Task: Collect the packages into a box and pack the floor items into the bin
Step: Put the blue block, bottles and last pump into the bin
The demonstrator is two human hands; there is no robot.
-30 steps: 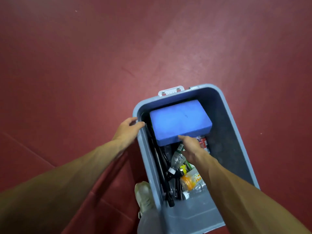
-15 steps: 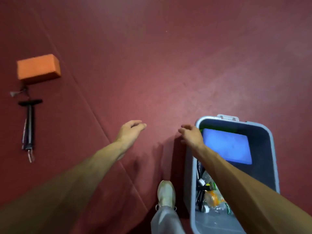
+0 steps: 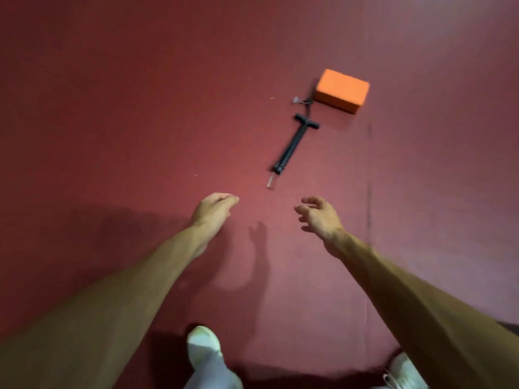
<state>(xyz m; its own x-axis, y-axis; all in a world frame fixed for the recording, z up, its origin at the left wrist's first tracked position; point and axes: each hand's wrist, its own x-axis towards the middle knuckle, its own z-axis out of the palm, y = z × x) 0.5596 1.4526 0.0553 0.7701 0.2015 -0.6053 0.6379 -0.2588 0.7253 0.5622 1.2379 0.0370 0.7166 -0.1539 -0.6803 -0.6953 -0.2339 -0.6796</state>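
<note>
An orange foam block (image 3: 342,90) lies on the red floor at the upper right. Just left of and below it lies a black hand pump (image 3: 295,141) with a T-handle and a thin hose running up toward the block. My left hand (image 3: 214,209) hovers over the floor below the pump with loosely curled fingers, holding nothing. My right hand (image 3: 318,216) is level with it on the right, fingers spread and relaxed, also empty. The grey bin is out of view.
The red mat floor (image 3: 112,108) fills the view, with a seam line (image 3: 368,220) running down the right side. My two white shoes (image 3: 203,346) (image 3: 403,369) show at the bottom edge.
The view has swung left, away from the grey bin with the blue block, which is gone from sight. The orange block and pump now lie ahead. Both hands left the bin's rim.
</note>
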